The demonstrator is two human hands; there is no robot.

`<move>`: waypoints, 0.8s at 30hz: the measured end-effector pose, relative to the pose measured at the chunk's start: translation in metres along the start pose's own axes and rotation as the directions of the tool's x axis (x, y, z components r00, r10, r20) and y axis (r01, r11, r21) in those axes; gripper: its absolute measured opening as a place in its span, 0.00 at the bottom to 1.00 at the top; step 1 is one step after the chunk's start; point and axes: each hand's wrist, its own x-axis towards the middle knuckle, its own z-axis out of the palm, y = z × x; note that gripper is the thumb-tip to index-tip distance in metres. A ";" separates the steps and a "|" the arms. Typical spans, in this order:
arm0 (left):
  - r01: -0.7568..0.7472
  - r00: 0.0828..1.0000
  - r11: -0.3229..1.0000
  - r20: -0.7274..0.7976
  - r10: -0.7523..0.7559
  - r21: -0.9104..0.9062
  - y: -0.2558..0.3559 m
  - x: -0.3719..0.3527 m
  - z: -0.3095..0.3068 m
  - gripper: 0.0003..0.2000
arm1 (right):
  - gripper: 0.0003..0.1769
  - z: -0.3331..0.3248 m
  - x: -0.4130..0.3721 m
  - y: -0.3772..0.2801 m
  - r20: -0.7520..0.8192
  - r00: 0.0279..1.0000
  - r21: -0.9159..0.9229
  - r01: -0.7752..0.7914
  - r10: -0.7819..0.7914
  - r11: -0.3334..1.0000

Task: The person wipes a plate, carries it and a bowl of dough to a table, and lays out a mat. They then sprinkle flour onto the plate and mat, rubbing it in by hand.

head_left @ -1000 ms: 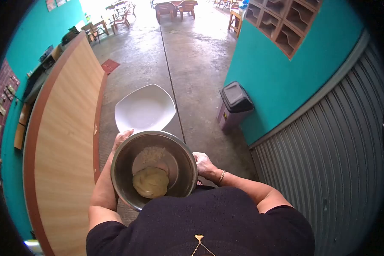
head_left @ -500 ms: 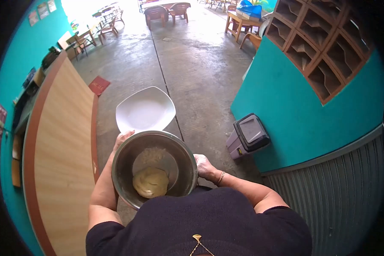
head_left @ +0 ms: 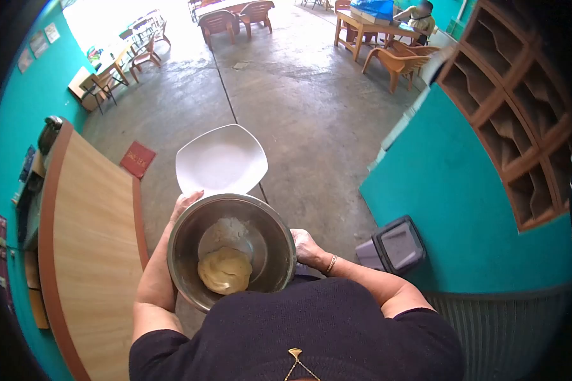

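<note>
A deep metal bowl (head_left: 273, 222) is in front of my chest, tilted toward me. Inside it lies a smooth lump of pale dough (head_left: 225, 270), with a whitish floury patch on the bottom beside it. My left hand (head_left: 185, 204) is closed at the bowl's far left rim, where the near edge of a white squarish dish (head_left: 221, 159) also meets my fingers. That dish looks bare inside and extends forward past the bowl. On the right side, my right hand (head_left: 307, 246), dusted white, grips the bowl's rim; some of its fingers are hidden.
A wood-panelled counter (head_left: 98, 254) runs along my left. To the right are a lidded bin (head_left: 394, 246) and a teal wall (head_left: 432, 184) with brown openwork blocks. Ahead, chairs (head_left: 397, 63) and tables stand on the concrete floor (head_left: 299, 127); a person (head_left: 419, 20) sits at the far right.
My view has moved forward and turned: the bin and teal wall sit lower and farther right, and the seated person has come into view. Both hands keep their hold.
</note>
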 end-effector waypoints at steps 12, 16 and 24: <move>-0.010 1.000 0.989 -0.015 0.008 -0.149 0.082 0.203 -0.023 0.12 | 0.10 -0.073 0.226 -0.072 0.066 0.990 0.030 -0.125 0.123 0.992; -0.005 0.999 0.996 -0.046 0.000 -0.090 0.125 0.294 -0.033 0.12 | 0.10 -0.085 0.309 -0.095 0.030 0.992 -0.024 -0.122 0.122 0.992; 0.056 0.993 0.998 0.108 -0.052 -0.036 0.241 0.461 -0.028 0.14 | 0.05 -0.100 0.459 -0.157 -0.122 0.992 0.182 -0.014 0.037 0.983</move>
